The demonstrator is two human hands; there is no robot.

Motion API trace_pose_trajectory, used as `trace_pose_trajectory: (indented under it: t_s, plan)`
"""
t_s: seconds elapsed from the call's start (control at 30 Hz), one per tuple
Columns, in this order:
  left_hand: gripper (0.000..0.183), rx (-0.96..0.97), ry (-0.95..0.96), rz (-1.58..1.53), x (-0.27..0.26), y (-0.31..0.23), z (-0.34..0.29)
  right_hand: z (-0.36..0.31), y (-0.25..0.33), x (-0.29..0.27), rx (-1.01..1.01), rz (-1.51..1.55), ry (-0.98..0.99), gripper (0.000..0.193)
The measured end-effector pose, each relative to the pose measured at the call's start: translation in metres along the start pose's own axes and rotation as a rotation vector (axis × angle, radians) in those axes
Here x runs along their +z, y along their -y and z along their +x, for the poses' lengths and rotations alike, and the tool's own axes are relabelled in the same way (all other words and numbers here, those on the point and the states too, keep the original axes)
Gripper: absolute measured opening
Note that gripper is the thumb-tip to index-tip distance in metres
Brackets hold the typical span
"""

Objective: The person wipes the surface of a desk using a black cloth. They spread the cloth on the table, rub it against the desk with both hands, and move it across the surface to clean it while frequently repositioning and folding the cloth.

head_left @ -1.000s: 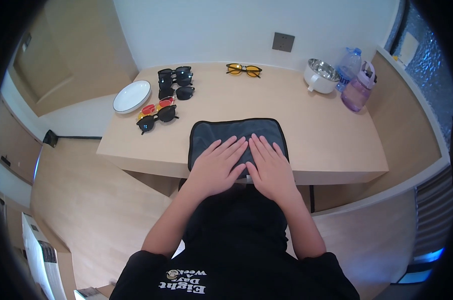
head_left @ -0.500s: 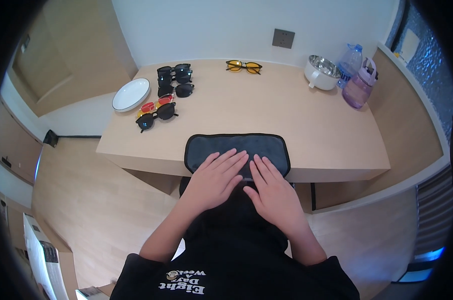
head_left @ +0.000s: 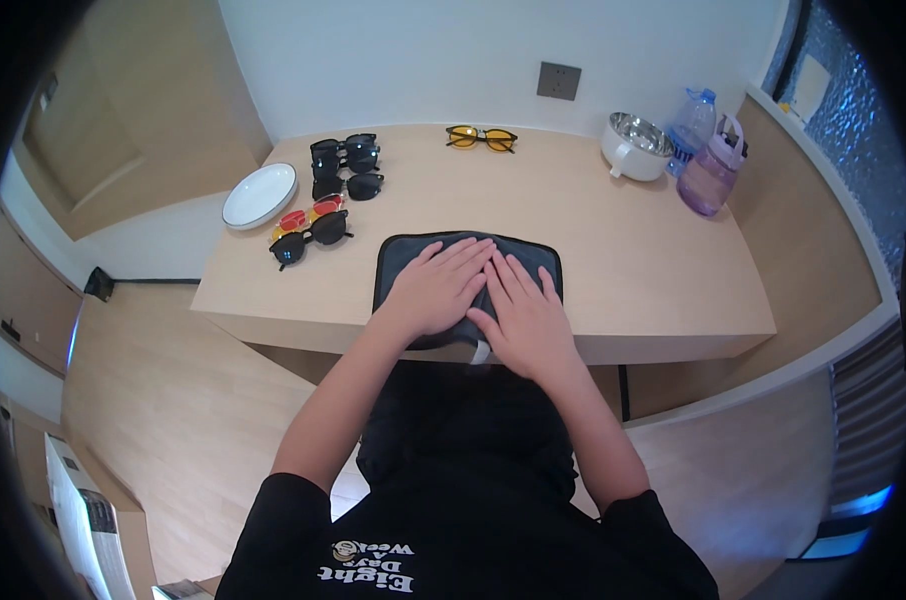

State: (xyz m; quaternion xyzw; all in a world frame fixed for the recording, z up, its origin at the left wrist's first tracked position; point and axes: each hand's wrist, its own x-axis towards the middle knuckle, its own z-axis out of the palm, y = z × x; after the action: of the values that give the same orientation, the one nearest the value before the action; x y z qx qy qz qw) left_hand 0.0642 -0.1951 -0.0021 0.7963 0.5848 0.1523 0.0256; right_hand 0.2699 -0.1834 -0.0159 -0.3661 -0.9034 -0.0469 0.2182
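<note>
A dark grey cloth (head_left: 396,262) with a black bound edge lies folded on the near side of the table, close to its front edge. My left hand (head_left: 438,288) rests palm down on its left half, fingers stretched toward the far right. On the right half lies my right hand (head_left: 523,310), also flat, with its fingers pointing away from me. The fingertips of both hands meet near the middle of the cloth. A small white tag (head_left: 481,352) sticks out at its near edge, between my wrists.
At the left of the table (head_left: 633,260) lie several dark sunglasses (head_left: 349,187), one red-lensed pair (head_left: 293,220), and a white oval plate (head_left: 260,196). Yellow-lensed glasses (head_left: 481,139) lie at the back. A white steel-lined bowl (head_left: 635,150), a clear bottle (head_left: 692,128) and a purple bottle (head_left: 711,178) stand back right.
Both my hands have moved forward, away from me, and the cloth now lies farther onto the table. The white tag has come into view at its near edge.
</note>
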Motion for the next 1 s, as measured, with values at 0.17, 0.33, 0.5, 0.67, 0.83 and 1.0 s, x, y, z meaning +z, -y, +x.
trace_pose_trajectory:
  t_s: [0.17, 0.33, 0.5, 0.67, 0.83, 1.0]
  plan:
    - [0.059, -0.021, 0.030, 0.007, -0.002, 0.019, 0.025, 0.030, -0.024, 0.011, 0.002, 0.071, 0.126, 0.072]
    - [0.060, -0.017, -0.015, 0.018, 0.002, 0.019, 0.022, 0.032, -0.020, 0.007, 0.006, 0.057, 0.159, 0.071]
    - [0.059, -0.021, 0.003, -0.023, -0.002, 0.010, 0.008, 0.016, -0.017, 0.001, -0.026, 0.092, 0.132, 0.068]
    - [0.057, 0.013, 0.035, -0.007, -0.011, 0.000, -0.010, -0.006, -0.005, -0.014, -0.029, 0.104, 0.116, 0.066]
    - [0.055, 0.050, 0.000, 0.061, -0.015, -0.016, -0.036, -0.032, 0.009, -0.029, -0.057, 0.120, 0.072, 0.067]
    - [0.054, 0.039, -0.074, 0.037, -0.012, -0.042, -0.060, -0.054, 0.026, -0.049, -0.039, 0.153, 0.141, 0.075]
